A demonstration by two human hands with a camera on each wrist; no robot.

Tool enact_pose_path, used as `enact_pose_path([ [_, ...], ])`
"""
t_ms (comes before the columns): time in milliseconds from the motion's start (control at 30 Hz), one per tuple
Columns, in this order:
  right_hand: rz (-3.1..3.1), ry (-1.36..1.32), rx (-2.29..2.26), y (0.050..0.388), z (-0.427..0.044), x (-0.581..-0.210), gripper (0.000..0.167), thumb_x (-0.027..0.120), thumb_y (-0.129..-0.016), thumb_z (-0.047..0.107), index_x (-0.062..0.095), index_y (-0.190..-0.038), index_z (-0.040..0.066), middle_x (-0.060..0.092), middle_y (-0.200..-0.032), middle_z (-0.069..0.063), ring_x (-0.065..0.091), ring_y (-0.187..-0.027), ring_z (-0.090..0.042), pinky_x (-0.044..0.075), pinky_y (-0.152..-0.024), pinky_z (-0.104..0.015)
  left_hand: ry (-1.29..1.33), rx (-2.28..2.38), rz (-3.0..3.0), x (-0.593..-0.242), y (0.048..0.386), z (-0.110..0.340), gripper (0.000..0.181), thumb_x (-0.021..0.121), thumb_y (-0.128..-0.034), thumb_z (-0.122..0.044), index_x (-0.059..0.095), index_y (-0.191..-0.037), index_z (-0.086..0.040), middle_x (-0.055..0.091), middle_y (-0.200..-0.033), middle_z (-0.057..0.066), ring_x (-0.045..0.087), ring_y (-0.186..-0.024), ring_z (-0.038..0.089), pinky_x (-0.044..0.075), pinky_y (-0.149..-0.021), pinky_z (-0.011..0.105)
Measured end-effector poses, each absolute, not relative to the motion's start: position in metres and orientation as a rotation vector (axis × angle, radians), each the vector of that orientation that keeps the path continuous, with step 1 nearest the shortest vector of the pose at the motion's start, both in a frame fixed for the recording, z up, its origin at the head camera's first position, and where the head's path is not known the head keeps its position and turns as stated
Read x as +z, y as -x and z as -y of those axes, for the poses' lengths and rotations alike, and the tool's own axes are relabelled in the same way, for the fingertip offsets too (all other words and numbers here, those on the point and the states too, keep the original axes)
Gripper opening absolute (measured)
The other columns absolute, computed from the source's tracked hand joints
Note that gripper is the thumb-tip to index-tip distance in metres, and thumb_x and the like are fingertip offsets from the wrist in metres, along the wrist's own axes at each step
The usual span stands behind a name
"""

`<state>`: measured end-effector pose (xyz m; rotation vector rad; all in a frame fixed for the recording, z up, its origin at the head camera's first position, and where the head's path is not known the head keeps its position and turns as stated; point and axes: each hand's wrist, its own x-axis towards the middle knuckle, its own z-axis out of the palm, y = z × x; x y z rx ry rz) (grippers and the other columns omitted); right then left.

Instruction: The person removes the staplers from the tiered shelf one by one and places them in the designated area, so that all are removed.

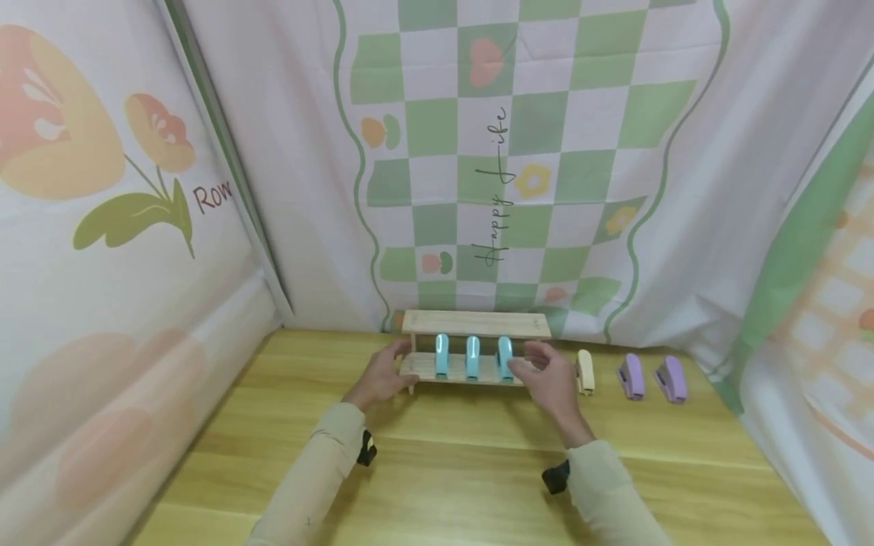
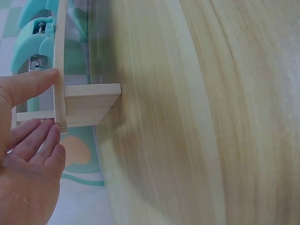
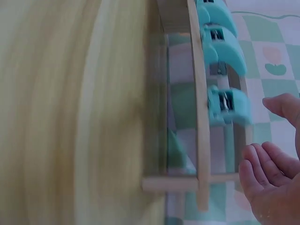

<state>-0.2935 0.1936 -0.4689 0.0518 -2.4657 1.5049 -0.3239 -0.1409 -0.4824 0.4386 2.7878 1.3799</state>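
Observation:
A two-tier wooden shelf (image 1: 476, 324) stands at the back of the table. Three teal staplers (image 1: 473, 358) stand in a row on its lower board (image 3: 202, 140). At the shelf's left end, my left hand (image 1: 384, 373) holds the lower board, thumb (image 2: 40, 84) against its edge and fingers around the end. My right hand (image 1: 551, 383) is by the right end, close to the rightmost teal stapler (image 3: 229, 106). In the right wrist view its thumb and fingers are spread apart, with nothing between them and a gap to that stapler.
To the right of the shelf, a cream stapler (image 1: 585, 372) and two purple staplers, one nearer (image 1: 633, 377) and one farther right (image 1: 672, 379), stand on the wooden table (image 1: 464, 478). A checked curtain (image 1: 492, 189) hangs right behind the shelf; a flowered cloth (image 1: 102, 303) borders the left side.

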Motion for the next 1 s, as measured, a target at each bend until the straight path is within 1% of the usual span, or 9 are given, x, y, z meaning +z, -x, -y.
enact_pose_path([
  [200,2.347,0.027,1.549,0.298,-0.170,-0.476,0.051,0.085,-0.089,0.020,0.067,-0.132,-0.001,0.072,-0.129,-0.024,0.071,-0.119,-0.037,0.062,-0.103,-0.046,-0.430,1.379,-2.805,-0.483,0.324,0.141,0.071,0.082,-0.0898,-0.009,0.049,-0.152,-0.004,0.054,-0.156,0.020,0.048,-0.148,0.043,0.039,-0.126,0.060],
  [433,2.292,0.108,1.461,0.304,-0.153,-0.479,0.045,0.088,-0.083,0.016,0.071,-0.120,-0.002,0.076,-0.115,-0.024,0.074,-0.106,-0.036,0.065,-0.092,-0.049,-0.409,1.394,-2.780,-0.484,0.324,0.141,0.074,0.082,-0.0892,-0.008,0.047,-0.155,-0.005,0.052,-0.159,0.019,0.045,-0.150,0.042,0.036,-0.128,0.059],
  [500,2.281,0.124,1.450,0.305,-0.151,-0.479,0.043,0.088,-0.082,0.013,0.071,-0.118,-0.003,0.076,-0.112,-0.024,0.074,-0.102,-0.035,0.066,-0.088,-0.046,-0.416,1.396,-2.777,-0.483,0.323,0.140,0.074,0.081,-0.0894,-0.008,0.047,-0.154,-0.004,0.052,-0.159,0.019,0.045,-0.150,0.042,0.036,-0.128,0.060],
  [633,2.264,0.150,1.422,0.310,-0.149,-0.480,0.038,0.087,-0.080,0.010,0.072,-0.113,-0.004,0.077,-0.105,-0.023,0.075,-0.095,-0.034,0.068,-0.078,-0.039,-0.433,1.412,-2.770,-0.482,0.323,0.140,0.073,0.081,-0.0894,-0.008,0.047,-0.154,-0.002,0.052,-0.158,0.022,0.045,-0.149,0.044,0.036,-0.127,0.062],
  [733,2.264,0.167,1.408,0.311,-0.148,-0.480,0.036,0.086,-0.079,0.010,0.073,-0.110,-0.003,0.078,-0.103,-0.022,0.076,-0.093,-0.033,0.066,-0.072,-0.030,-0.429,1.424,-2.768,-0.482,0.323,0.140,0.073,0.081,-0.0889,-0.007,0.048,-0.153,-0.002,0.053,-0.158,0.022,0.045,-0.149,0.044,0.036,-0.127,0.062],
  [867,2.266,0.191,1.412,0.309,-0.151,-0.481,0.035,0.086,-0.079,0.010,0.073,-0.110,-0.002,0.077,-0.102,-0.022,0.074,-0.092,-0.032,0.058,-0.069,-0.018,-0.420,1.410,-2.777,-0.482,0.322,0.140,0.072,0.082,-0.0889,-0.008,0.048,-0.153,-0.002,0.053,-0.157,0.021,0.046,-0.149,0.044,0.036,-0.127,0.061],
  [1000,2.259,0.205,1.445,0.302,-0.156,-0.480,0.034,0.086,-0.080,0.009,0.073,-0.111,-0.001,0.076,-0.102,-0.021,0.071,-0.091,-0.030,0.053,-0.068,-0.012,-0.426,1.407,-2.778,-0.481,0.322,0.140,0.073,0.082,-0.0892,-0.008,0.048,-0.153,-0.002,0.053,-0.158,0.020,0.046,-0.149,0.043,0.036,-0.127,0.061],
])
